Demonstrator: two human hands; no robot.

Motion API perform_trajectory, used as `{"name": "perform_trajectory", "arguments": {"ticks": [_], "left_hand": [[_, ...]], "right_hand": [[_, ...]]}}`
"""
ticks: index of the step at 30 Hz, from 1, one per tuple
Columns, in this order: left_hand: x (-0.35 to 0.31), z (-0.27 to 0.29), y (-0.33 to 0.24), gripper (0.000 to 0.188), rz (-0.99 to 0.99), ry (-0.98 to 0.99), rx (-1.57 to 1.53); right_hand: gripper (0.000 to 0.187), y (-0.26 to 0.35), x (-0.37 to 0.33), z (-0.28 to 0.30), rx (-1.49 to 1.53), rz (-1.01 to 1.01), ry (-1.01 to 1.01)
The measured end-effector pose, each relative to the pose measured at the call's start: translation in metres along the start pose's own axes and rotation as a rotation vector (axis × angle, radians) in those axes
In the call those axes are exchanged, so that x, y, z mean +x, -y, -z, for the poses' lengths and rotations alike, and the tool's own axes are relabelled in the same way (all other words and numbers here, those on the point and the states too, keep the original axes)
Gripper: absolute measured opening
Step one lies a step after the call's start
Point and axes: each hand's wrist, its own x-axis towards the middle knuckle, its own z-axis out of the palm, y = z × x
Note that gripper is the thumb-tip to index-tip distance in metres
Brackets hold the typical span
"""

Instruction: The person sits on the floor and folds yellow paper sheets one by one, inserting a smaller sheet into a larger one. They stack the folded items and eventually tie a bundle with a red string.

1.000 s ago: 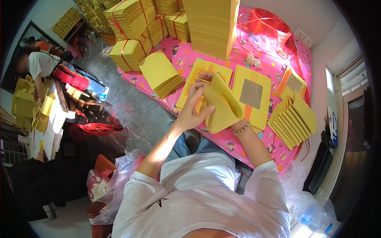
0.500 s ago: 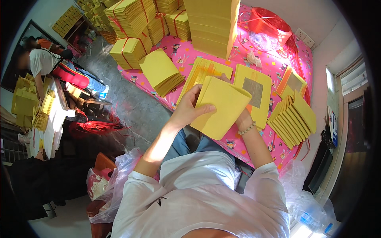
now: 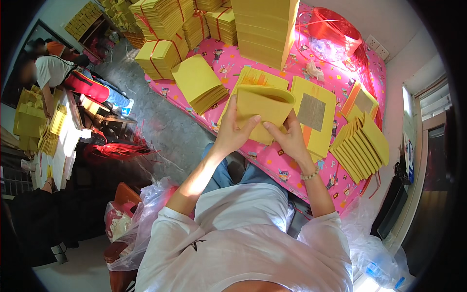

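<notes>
A folded stack of yellow paper [image 3: 265, 104] is held up over the near edge of the pink table, its upper end bowed into a curved loop. My left hand [image 3: 232, 130] grips its left side, with the thumb pressed on the near face. On the opposite side my right hand [image 3: 291, 138] closes round it, thumb also on the near face; its other fingers are partly hidden behind. Beneath and behind lies a yellow pad with orange streaks [image 3: 260, 78]. Right of my hands rests a yellow board [image 3: 323, 102] bearing a grey-brown rectangle.
Folded yellow paper [image 3: 199, 80] and tied bundles [image 3: 158, 58] stand left on the pink table covering [image 3: 224, 58]. A tall yellow stack [image 3: 262, 29] rises at the back. Fanned yellow packets [image 3: 357, 151] and red strapping [image 3: 335, 29] lie right. Another person [image 3: 53, 73] works at a left table.
Both hands have turned the yellow paper more upright, its upper end now showing a curved opening. My right hand has come from behind it to the right side, thumb in front.
</notes>
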Motion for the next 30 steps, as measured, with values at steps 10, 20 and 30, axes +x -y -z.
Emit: {"name": "perform_trajectory", "arguments": {"ticks": [10,20,30], "left_hand": [[0.005,0.005,0.051,0.05,-0.129,-0.029,0.043],[0.01,0.004,0.04,0.049,-0.038,-0.002,-0.041],[0.029,0.014,0.014,0.037,0.242,0.14,-0.104]], "right_hand": [[0.052,-0.023,0.014,0.004,-0.129,0.023,0.033],[0.046,-0.03,0.019,0.006,0.005,-0.062,0.028],[0.046,-0.002,0.027,0.022,0.17,-0.265,0.11]]}}
